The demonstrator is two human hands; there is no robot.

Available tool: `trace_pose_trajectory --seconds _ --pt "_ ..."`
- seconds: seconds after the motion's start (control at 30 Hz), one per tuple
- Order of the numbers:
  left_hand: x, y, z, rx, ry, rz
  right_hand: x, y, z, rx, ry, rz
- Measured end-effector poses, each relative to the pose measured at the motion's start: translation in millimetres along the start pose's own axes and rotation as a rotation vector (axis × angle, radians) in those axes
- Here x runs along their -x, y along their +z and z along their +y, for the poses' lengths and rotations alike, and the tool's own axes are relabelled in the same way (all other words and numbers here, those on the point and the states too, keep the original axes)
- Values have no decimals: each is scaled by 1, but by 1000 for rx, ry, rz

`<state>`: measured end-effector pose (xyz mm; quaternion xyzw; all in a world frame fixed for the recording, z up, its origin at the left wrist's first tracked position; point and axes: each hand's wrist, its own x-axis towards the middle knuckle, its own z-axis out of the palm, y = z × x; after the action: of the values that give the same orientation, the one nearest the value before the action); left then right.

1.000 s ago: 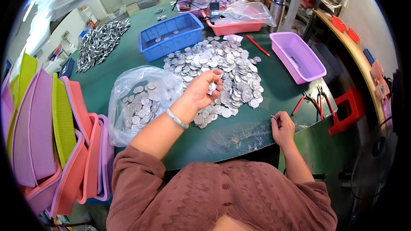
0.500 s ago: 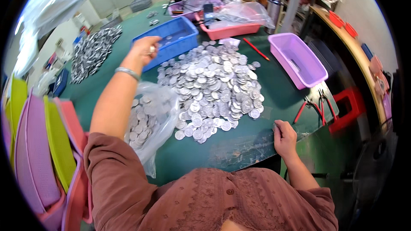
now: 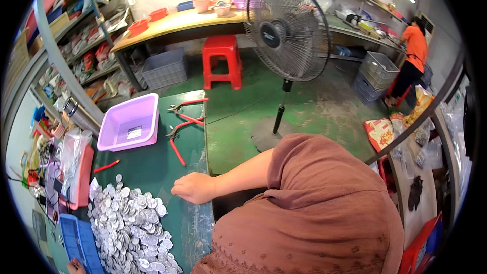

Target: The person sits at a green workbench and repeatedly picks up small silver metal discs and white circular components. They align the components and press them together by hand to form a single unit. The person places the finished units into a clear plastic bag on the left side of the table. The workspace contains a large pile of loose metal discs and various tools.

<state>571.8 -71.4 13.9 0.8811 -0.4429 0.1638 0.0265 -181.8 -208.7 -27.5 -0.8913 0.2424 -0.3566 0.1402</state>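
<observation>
My right hand [image 3: 195, 187] rests on the green table [image 3: 190, 220] near its edge, fingers curled closed; whatever they may hold is hidden. To its left lies a heap of silver coin-like discs [image 3: 131, 228]. Beyond the heap is a blue plastic bin [image 3: 83, 241]. At the lower left, a small part of my left hand [image 3: 76, 267] shows beside the bin, mostly cut off by the picture's edge, so its grip is unclear. Red-handled pliers [image 3: 177, 155] and a second pair [image 3: 190, 119] lie above my right hand. A red pencil-like stick [image 3: 106, 166] lies past the heap.
A purple basin [image 3: 129, 124] and a pink bin [image 3: 83, 177] stand on the table. A steel flask [image 3: 78, 110] is behind. Beyond the edge are a red stool [image 3: 222, 61], a standing fan [image 3: 286, 30] and a grey crate [image 3: 165, 68]. Another person [image 3: 413, 50] is at the far right.
The view has swung to the right, bringing the fan and the other person into sight. My left hand has slid to the lower-left edge; my right hand stays closed at the table edge.
</observation>
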Motion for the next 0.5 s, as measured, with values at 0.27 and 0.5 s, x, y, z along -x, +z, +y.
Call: trace_pose_trajectory --seconds 0.27,0.5 --pt "-22 42 -22 554 -122 -119 -5 11 -2 -29 8 -35" --pt "37 11 13 -592 150 -538 9 -24 -20 85 126 -14"
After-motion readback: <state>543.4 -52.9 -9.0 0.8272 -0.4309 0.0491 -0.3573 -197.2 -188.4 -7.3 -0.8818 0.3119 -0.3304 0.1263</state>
